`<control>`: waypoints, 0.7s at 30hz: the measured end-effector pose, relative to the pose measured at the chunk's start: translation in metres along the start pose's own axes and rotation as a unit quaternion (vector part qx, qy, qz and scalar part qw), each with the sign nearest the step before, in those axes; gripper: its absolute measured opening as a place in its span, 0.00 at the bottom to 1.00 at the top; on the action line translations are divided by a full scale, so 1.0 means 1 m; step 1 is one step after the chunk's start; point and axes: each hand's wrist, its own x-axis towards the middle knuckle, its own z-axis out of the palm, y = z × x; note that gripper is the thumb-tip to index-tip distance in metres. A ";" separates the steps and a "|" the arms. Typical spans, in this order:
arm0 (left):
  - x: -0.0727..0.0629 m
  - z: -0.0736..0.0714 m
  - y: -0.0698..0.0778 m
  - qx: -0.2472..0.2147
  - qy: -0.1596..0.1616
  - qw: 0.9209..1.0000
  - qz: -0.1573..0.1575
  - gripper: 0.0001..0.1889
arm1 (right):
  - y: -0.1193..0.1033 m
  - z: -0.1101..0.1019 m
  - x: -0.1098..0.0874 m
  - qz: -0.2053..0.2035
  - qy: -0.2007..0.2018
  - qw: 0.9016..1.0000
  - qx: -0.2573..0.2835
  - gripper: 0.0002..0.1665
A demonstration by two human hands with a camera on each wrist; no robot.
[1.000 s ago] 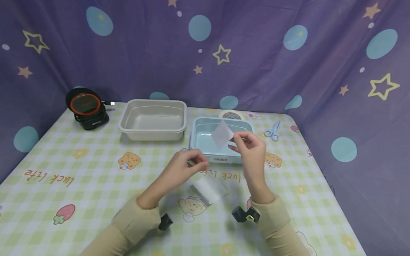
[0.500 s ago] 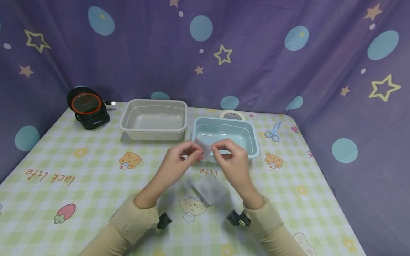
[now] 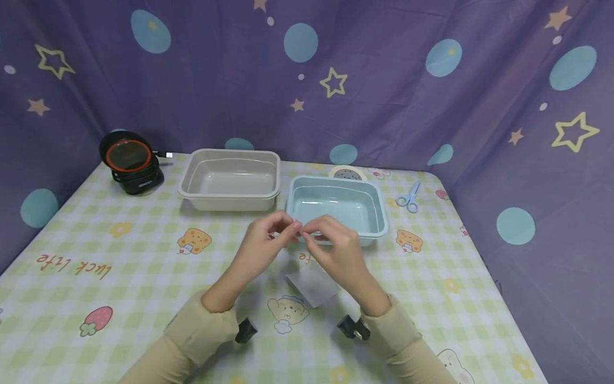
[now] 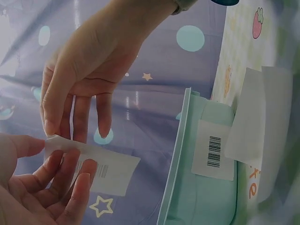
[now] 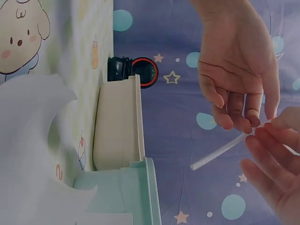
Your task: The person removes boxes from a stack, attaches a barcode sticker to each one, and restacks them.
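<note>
Above the table, in front of the light-blue basin [image 3: 382, 213], my two hands meet fingertip to fingertip. They pinch one thin white barcode label [image 4: 119, 171] at the same edge, my left hand [image 3: 259, 240] from one side and my right hand [image 3: 340, 253] from the other. From the head the label is mostly hidden by fingers; the left wrist view shows it hanging flat, and the right wrist view shows it edge-on. Another white barcode label [image 4: 202, 150] is on the basin's near wall. A curved white sheet [image 3: 314, 286] lies on the tablecloth below my hands.
Left of the blue basin stands a grey-beige basin [image 3: 230, 202]. Light-blue scissors [image 3: 409, 200] lie at right, and a cream and grey round thing [image 3: 347, 172] is partly behind the blue basin. A black red-ringed device [image 3: 136, 176] with a plug sits far left.
My right hand has brought the label leftward and down from over the blue basin to my left hand. Both hands now pinch it, and the fingers cover it in the head view.
</note>
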 end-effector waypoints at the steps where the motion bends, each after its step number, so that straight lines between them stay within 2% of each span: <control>1: 0.000 0.000 0.000 -0.001 0.002 1.000 0.000 0.10 | 0.000 0.001 0.000 -0.006 0.000 1.000 -0.002 0.02; 4: 0.000 -0.001 0.000 0.004 0.006 1.000 -0.008 0.08 | 0.001 0.001 0.000 0.003 0.002 1.000 0.008 0.02; 6: 0.000 -0.001 0.001 0.012 0.006 1.000 -0.014 0.07 | 0.003 0.000 0.001 0.037 0.016 0.999 0.022 0.02; 8: 0.000 -0.002 0.001 0.021 0.005 1.000 -0.018 0.06 | 0.005 -0.001 0.002 0.095 0.033 0.994 0.037 0.03; 11: -0.001 -0.005 0.001 0.033 0.004 0.999 -0.012 0.06 | 0.010 -0.001 0.003 0.188 0.047 0.980 0.049 0.08; 14: -0.002 -0.010 0.001 0.041 0.004 0.999 0.001 0.07 | 0.014 -0.001 0.003 0.262 0.026 0.962 0.069 0.14; 18: -0.002 -0.016 0.000 0.059 0.004 0.998 0.015 0.08 | 0.016 0.002 0.004 0.317 -0.003 0.942 0.113 0.17; 21: -0.001 -0.020 0.000 0.078 0.002 0.997 0.019 0.08 | 0.017 0.004 0.005 0.339 0.002 0.930 0.141 0.16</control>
